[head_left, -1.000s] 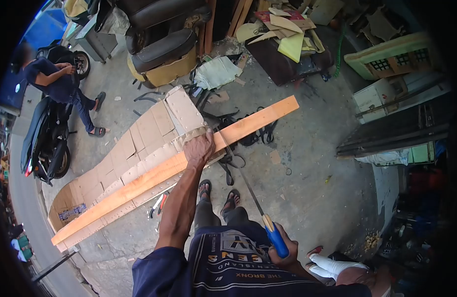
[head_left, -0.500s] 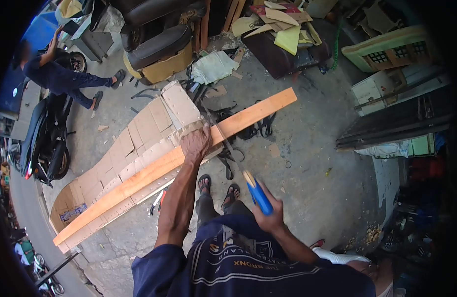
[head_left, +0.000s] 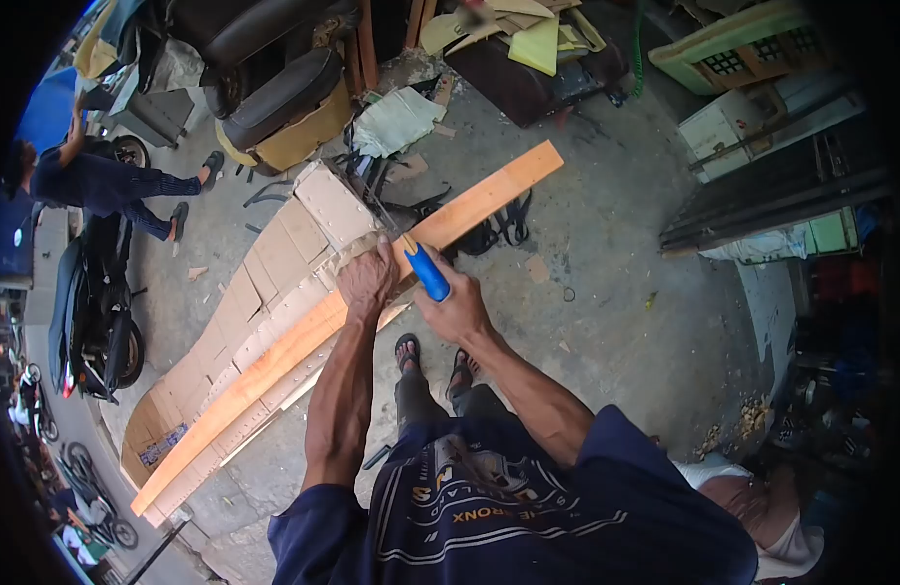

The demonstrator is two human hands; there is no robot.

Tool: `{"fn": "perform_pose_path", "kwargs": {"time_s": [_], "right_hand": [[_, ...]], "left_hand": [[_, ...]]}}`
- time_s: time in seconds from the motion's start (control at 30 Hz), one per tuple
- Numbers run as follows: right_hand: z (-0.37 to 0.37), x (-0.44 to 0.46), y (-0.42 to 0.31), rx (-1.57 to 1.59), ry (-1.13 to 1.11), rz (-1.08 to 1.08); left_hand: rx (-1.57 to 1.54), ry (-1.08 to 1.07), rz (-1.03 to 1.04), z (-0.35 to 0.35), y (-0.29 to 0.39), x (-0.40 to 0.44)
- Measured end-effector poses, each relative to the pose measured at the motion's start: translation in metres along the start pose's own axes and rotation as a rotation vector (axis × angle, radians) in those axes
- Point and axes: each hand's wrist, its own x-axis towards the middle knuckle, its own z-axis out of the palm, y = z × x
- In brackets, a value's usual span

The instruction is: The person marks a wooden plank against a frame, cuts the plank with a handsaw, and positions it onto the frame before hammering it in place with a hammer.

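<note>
A long orange-brown wooden plank (head_left: pixel 294 341) lies slantwise on top of a curved frame covered in cardboard (head_left: pixel 274 258). Its far end sticks out past the frame. My left hand (head_left: pixel 369 283) is closed over the plank, pressing it down on the frame. In my right hand (head_left: pixel 455 307) is a handsaw (head_left: pixel 427 271), held by its blue handle. The handle is right at the plank's edge, close to my left hand. Most of the blade reaches beyond the plank, thin and hard to make out. Whether the teeth are inside a cut cannot be seen.
Black straps (head_left: pixel 508 224) and scraps litter the concrete floor beyond the plank. A torn dark seat (head_left: pixel 284 97) stands at the back. To the left, another person (head_left: pixel 99 180) is by a parked motorbike (head_left: pixel 99 302). Dark stacked boards (head_left: pixel 771 210) lie at right.
My right hand has pushed the saw forward and away from me, bringing its handle up to the plank. My left hand keeps its hold. The whole view has shifted slightly.
</note>
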Motion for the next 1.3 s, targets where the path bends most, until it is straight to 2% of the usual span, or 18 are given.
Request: {"fn": "perform_pose_path", "kwargs": {"time_s": [0.07,0.13,0.3,0.43,0.47,0.53,0.57,0.6,0.67,0.7,0.73,0.83,0.9,0.93,0.97,1.03,1.13,1.3], "right_hand": [[-0.03,-0.033,-0.003,0.026,-0.096,0.156],[-0.089,-0.133,-0.034,-0.006,-0.089,0.013],[-0.051,-0.089,-0.023,0.004,-0.006,0.038],[-0.01,-0.007,0.008,0.081,-0.03,0.075],[-0.042,-0.053,-0.009,-0.051,-0.11,0.149],[-0.097,-0.141,-0.056,-0.079,-0.132,-0.016],[-0.114,-0.172,-0.08,0.046,-0.179,0.195],[-0.111,-0.173,-0.075,0.026,-0.166,0.183],[-0.075,-0.116,-0.034,0.069,-0.08,0.102],[-0.042,-0.068,-0.003,0.026,-0.087,0.178],[-0.004,-0.011,0.016,0.019,-0.001,0.004],[-0.012,-0.006,0.017,0.01,-0.052,0.038],[-0.07,-0.108,-0.024,0.004,-0.052,-0.037],[-0.099,-0.147,-0.04,-0.061,-0.101,-0.044],[-0.101,-0.154,-0.045,-0.051,-0.125,-0.018],[-0.105,-0.16,-0.046,-0.066,-0.092,-0.002],[-0.021,-0.047,0.018,-0.026,-0.032,0.078],[-0.069,-0.117,-0.007,0.007,-0.023,-0.005]], "left_hand": [[-0.041,-0.021,0.044,0.003,0.001,-0.01],[-0.019,0.117,0.05,0.003,0.0,0.012],[-0.005,0.006,0.005,-0.002,0.001,-0.003],[-0.042,0.041,0.02,0.0,-0.001,-0.001],[-0.071,-0.021,0.004,-0.002,0.001,0.001],[-0.066,0.109,0.029,-0.001,0.001,0.017],[-0.027,0.144,0.057,0.002,-0.003,0.003],[-0.034,-0.018,-0.006,-0.001,-0.002,0.002],[-0.025,-0.037,0.006,0.002,0.002,-0.001],[-0.018,-0.032,-0.007,-0.002,0.0,0.001],[-0.023,-0.018,-0.002,-0.006,0.005,0.009],[-0.047,-0.07,0.039,-0.001,0.012,-0.002],[-0.072,0.101,0.006,0.011,-0.003,0.008],[0.007,0.47,0.124,0.046,-0.017,0.017],[0.023,0.444,0.102,0.036,-0.024,0.004],[-0.02,-0.044,-0.011,-0.002,0.001,0.003],[-0.01,0.02,0.014,-0.005,0.001,0.01],[-0.06,0.004,0.015,-0.002,0.002,0.005]]}}
